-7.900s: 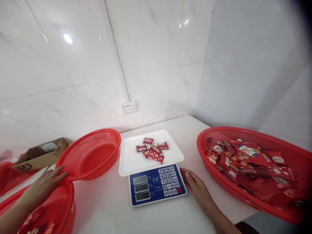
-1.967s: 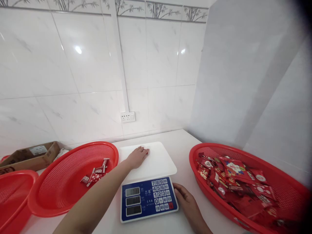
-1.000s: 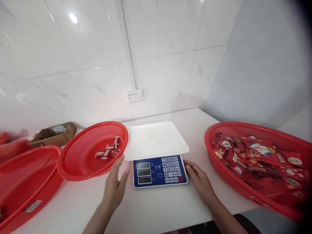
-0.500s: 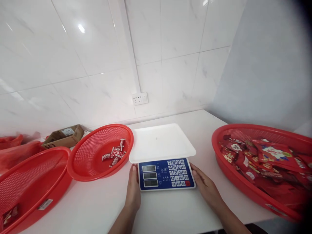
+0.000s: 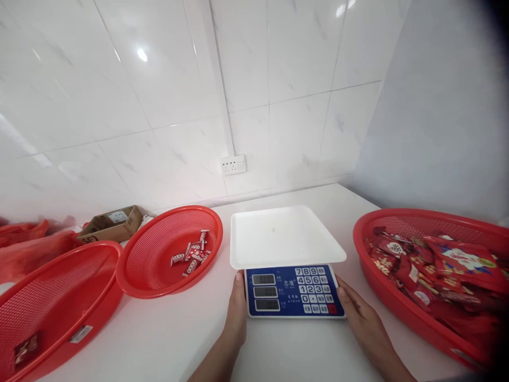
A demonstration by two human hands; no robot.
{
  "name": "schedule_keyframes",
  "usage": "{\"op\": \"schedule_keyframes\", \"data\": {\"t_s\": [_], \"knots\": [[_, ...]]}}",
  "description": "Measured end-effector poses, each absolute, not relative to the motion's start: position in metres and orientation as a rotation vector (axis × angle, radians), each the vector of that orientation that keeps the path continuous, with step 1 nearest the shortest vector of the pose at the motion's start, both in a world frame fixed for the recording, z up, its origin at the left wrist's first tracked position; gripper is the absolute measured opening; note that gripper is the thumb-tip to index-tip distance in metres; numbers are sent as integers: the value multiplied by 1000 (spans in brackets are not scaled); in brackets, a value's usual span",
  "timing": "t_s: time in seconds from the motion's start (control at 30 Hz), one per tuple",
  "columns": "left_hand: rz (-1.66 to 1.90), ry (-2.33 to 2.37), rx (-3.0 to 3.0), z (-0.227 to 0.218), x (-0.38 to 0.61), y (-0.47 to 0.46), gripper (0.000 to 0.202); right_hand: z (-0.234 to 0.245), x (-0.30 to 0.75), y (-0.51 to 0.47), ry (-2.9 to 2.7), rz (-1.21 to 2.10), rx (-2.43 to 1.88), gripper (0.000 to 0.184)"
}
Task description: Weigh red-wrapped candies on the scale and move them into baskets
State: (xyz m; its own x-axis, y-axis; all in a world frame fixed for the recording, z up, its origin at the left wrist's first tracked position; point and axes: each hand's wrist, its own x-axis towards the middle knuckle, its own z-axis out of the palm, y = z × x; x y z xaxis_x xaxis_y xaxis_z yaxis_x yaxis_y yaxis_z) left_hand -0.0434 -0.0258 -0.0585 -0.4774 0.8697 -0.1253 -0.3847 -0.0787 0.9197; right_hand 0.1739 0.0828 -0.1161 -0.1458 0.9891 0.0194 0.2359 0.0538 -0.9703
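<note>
A digital weighing scale (image 5: 292, 292) sits on the white table between my hands, its blue keypad panel facing me and its white weighing pan (image 5: 284, 236) bare. Digits show faintly on its three small displays. My left hand (image 5: 237, 313) grips the left side of the scale, thumb at the panel's upper left edge. On the opposite side, my right hand (image 5: 360, 310) holds the right edge, thumb alongside the red key. The undersides of both hands' fingers are partly hidden by the scale.
To the right stands a red basket (image 5: 413, 313) full of red packets (image 5: 457, 260). Left of the scale is a round red basket (image 5: 139, 260) with several small wrapped sweets (image 5: 193, 254). Another red basket (image 5: 91, 302) holds a dark packet (image 5: 26, 350). Behind are a cardboard box (image 5: 113, 225) and red bags (image 5: 35, 249).
The scale has slid to the right, away from the round basket and nearer the full basket, with both my hands still on its sides. My view has shifted slightly.
</note>
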Motion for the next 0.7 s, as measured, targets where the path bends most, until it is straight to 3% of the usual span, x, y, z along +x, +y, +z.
{"op": "schedule_keyframes", "data": {"t_s": [0.27,0.47,0.7], "knots": [[1927,1157,424,-52,-79,4,58,-112,175,79,-1586,1149,-1280,56],[1808,1198,271,-75,-89,10,56,-110,196,69,-1714,1134,-1361,60],[1685,1388,192,-83,-95,21,46,-17,244,55,-1741,1062,-1340,50]]}}
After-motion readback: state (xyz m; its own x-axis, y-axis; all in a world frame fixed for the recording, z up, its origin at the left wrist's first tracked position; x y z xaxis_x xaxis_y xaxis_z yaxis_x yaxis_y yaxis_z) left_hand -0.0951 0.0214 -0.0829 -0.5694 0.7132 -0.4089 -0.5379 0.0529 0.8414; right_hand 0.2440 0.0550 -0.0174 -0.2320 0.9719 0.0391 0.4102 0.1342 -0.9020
